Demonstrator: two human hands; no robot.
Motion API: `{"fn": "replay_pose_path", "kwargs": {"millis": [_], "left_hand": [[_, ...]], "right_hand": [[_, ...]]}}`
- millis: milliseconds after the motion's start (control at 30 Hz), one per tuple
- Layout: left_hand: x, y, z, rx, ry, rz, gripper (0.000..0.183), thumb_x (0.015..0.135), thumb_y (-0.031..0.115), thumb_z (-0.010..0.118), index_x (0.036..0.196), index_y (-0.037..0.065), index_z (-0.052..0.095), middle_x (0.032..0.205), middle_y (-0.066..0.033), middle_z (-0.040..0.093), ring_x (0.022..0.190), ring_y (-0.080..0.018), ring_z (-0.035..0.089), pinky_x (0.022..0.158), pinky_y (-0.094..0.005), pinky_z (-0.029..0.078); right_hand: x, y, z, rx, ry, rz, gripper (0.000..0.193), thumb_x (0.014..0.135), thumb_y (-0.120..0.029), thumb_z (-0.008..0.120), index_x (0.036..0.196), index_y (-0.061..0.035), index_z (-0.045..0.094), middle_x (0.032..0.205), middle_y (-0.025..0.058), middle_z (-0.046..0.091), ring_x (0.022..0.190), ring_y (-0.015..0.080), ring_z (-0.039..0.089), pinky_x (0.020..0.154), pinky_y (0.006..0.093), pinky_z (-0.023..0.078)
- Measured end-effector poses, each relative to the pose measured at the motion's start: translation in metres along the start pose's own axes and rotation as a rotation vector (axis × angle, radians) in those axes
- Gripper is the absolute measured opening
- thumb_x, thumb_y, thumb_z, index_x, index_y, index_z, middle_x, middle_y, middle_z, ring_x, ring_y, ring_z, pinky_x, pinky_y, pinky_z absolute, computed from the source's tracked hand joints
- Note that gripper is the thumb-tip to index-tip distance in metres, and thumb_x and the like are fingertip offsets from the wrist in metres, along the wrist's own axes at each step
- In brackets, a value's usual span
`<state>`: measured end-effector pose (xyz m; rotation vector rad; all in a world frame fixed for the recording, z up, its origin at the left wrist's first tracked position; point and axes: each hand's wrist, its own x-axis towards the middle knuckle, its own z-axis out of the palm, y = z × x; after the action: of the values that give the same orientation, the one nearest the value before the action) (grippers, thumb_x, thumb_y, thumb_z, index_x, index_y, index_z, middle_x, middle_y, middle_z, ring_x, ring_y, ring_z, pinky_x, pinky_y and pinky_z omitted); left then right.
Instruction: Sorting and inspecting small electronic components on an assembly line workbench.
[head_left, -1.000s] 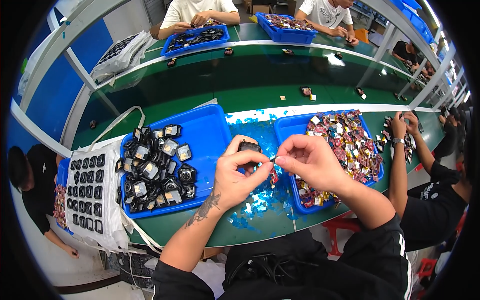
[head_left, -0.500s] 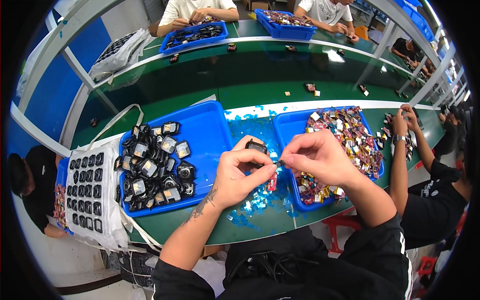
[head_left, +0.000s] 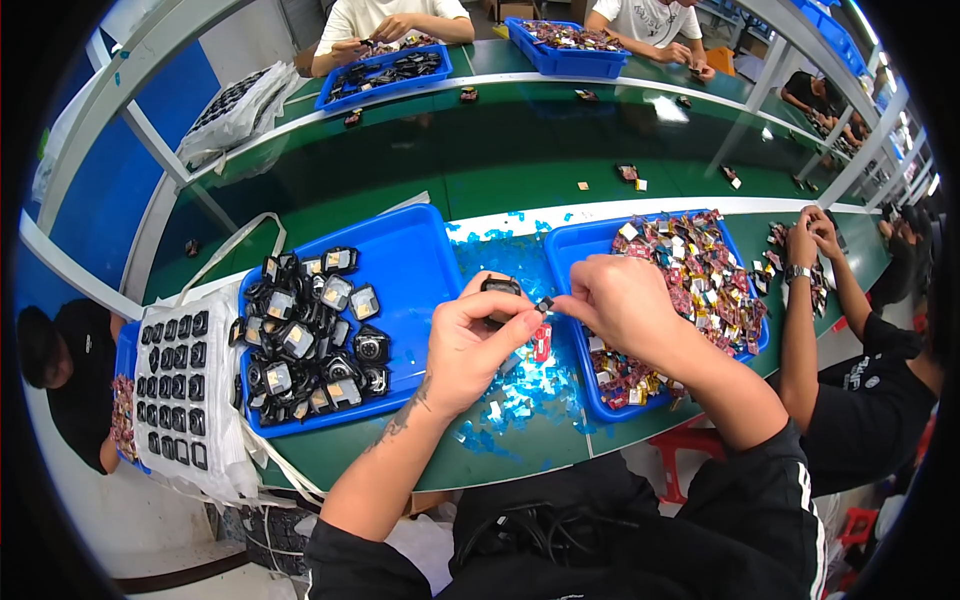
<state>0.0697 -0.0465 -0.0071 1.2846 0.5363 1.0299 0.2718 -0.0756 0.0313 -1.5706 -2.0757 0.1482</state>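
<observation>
My left hand (head_left: pixel 470 345) is closed around a black watch-like case (head_left: pixel 501 287), gripping it between fingers and thumb. A small red circuit board (head_left: pixel 542 343) hangs just below the left fingertips, seemingly joined to the case. Between the two hands, a tiny dark part (head_left: pixel 545 303) sits at the left thumb tip. The fingers of my right hand (head_left: pixel 625 305) are pinched together against that part's right side; what exactly lies in the pinch is too small to make out. Both hands are above the bench between two blue trays.
The left blue tray (head_left: pixel 415 235) holds a heap of black cases (head_left: pixel 297 338); the right one (head_left: pixel 568 245) is full of red circuit boards (head_left: pixel 690 290). Blue film scraps (head_left: pixel 520 395) litter the bench. At far left lies a foam tray (head_left: pixel 225 400) of cases. Beyond runs a green conveyor belt (head_left: pixel 420 165); co-workers sit around.
My right hand has turned and drawn slightly left, its knuckles now higher. The dark part has shifted a little up and left. Pieces on the belt have slid slightly right.
</observation>
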Motion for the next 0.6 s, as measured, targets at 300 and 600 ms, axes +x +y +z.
{"fn": "replay_pose_path", "kwargs": {"millis": [300, 600], "left_hand": [[0.001, -0.004, 0.003, 0.174, 0.033, 0.045, 0.007, 0.087, 0.002, 0.067, 0.092, 0.000, 0.072, 0.094, -0.0053, 0.057, 0.084, -0.0097, 0.058, 0.071, -0.0201, 0.047], [0.004, -0.014, -0.009, 0.147, 0.213, -0.011, 0.019, 0.090, -0.001, 0.061, 0.109, 0.000, 0.059, 0.099, -0.0081, 0.067, 0.091, -0.0096, 0.062, 0.077, -0.0213, 0.049]], "right_hand": [[-0.009, -0.009, 0.014, 0.924, -0.034, 0.185, 0.016, 0.088, -0.008, 0.065, 0.102, 0.0003, 0.066, 0.094, 0.0071, 0.065, 0.092, 0.0130, 0.063, 0.071, 0.0264, 0.052], [-0.019, -0.013, 0.002, 0.865, 0.068, 0.229, 0.010, 0.089, -0.006, 0.063, 0.096, 0.0007, 0.067, 0.092, 0.0091, 0.068, 0.084, 0.0145, 0.066, 0.076, 0.0284, 0.053]]}}
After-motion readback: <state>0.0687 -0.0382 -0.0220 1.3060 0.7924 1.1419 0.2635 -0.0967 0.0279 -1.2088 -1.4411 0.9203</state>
